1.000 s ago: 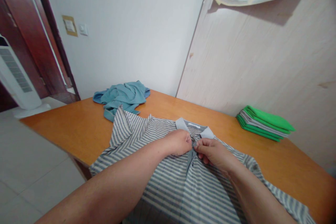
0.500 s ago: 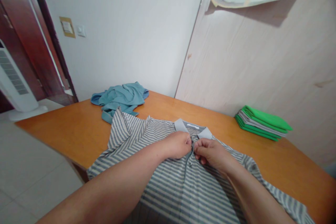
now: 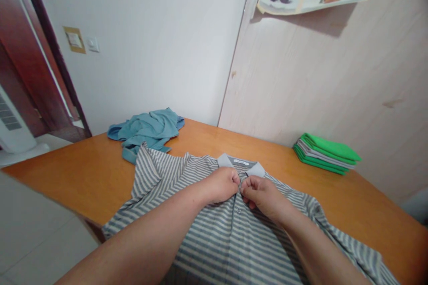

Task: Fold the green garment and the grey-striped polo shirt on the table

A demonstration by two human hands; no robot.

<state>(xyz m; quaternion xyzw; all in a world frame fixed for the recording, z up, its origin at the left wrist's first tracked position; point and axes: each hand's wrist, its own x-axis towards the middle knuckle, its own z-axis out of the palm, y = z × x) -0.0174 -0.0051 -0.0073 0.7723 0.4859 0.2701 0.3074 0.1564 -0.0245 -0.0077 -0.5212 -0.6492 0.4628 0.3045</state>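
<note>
A grey-and-white striped polo shirt (image 3: 207, 240) lies face up on the orange wooden table (image 3: 76, 173), its plain grey collar (image 3: 240, 165) pointing away from me. My left hand (image 3: 222, 185) and my right hand (image 3: 259, 195) meet at the button placket just below the collar. Both are closed in a pinch on the placket fabric, knuckle to knuckle. One small button shows on the placket below them. The left sleeve of the shirt is spread out toward the table's left side.
A crumpled teal shirt (image 3: 147, 128) lies at the table's far left. A stack of folded green and grey shirts (image 3: 326, 153) sits at the far right by the pale wood-panelled wall. A white fan stands on the tiled floor at left.
Both hands have stayed pinched at the placket, shifting slightly up toward the collar. My view has swung a little to the right and down.
</note>
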